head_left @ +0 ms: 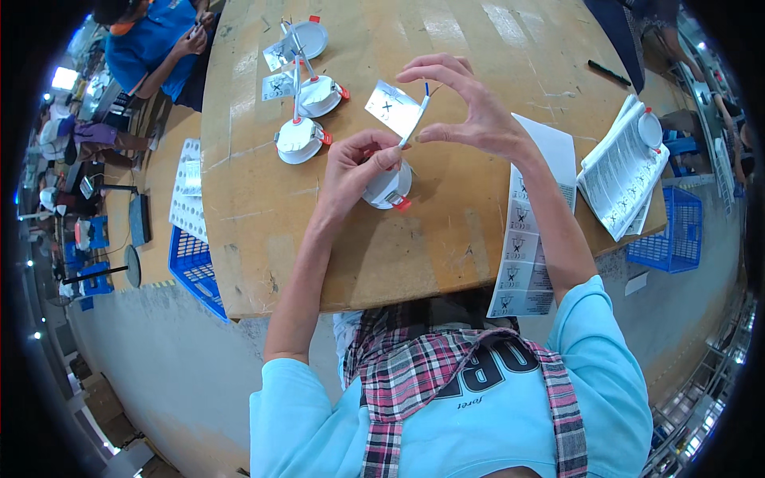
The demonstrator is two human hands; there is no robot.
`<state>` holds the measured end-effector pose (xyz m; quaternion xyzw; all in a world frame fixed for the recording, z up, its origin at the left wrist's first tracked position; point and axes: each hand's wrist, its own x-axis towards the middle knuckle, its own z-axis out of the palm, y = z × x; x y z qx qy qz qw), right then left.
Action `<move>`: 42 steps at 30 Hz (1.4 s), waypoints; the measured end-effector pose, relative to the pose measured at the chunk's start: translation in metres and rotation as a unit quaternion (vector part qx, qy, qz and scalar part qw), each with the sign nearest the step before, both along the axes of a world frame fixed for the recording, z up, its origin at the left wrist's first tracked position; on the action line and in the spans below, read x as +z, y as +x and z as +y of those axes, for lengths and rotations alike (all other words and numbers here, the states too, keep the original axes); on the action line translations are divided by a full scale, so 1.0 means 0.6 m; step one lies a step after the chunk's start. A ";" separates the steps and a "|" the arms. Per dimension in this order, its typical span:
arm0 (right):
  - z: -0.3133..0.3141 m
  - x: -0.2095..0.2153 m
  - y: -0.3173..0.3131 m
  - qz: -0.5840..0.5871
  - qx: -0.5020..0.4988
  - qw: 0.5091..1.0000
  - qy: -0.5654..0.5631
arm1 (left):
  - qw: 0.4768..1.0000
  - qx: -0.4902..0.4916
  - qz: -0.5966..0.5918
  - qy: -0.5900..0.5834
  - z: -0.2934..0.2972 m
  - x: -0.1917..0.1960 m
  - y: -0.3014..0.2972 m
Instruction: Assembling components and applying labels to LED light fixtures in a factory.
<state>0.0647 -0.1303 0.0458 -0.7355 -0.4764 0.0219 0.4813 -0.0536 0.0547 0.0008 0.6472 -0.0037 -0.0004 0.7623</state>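
Note:
A round white downlight (pixel 388 188) with red-tipped clips rests on the table in front of me. My left hand (pixel 353 169) pinches its white cable (pixel 414 126) between thumb and fingers, just above the lamp. A silvery-white printed label (pixel 393 107) sticks out from the cable like a flag. Around the cable's upper end, where a blue wire tip shows, my right hand (pixel 472 113) is open, thumb and fingers curved wide apart. Beyond my left hand stand more downlights (pixel 300 142), (pixel 320 97), (pixel 311 38) with upright cables; labels show beside the farther ones.
A strip of printed labels (pixel 522 239) lies under my right forearm, over the table's front edge. Right of it, a stack of printed sheets (pixel 623 179) carries a small white disc (pixel 649 130). A black pen (pixel 609 73) lies farther back. Blue crates (pixel 195 271) flank the table; a co-worker (pixel 151 48) stands far left.

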 end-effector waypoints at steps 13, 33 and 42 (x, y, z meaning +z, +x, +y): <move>-0.007 -0.011 0.005 0.090 0.013 0.996 -0.021 | 0.995 0.083 0.002 0.054 -0.005 0.010 0.004; -0.031 0.032 -0.006 0.425 0.254 0.868 -0.017 | 0.871 0.303 0.004 0.386 -0.014 0.014 -0.005; -0.011 -0.002 0.001 0.388 0.067 0.916 -0.074 | 0.982 0.184 0.047 0.013 -0.023 0.025 -0.021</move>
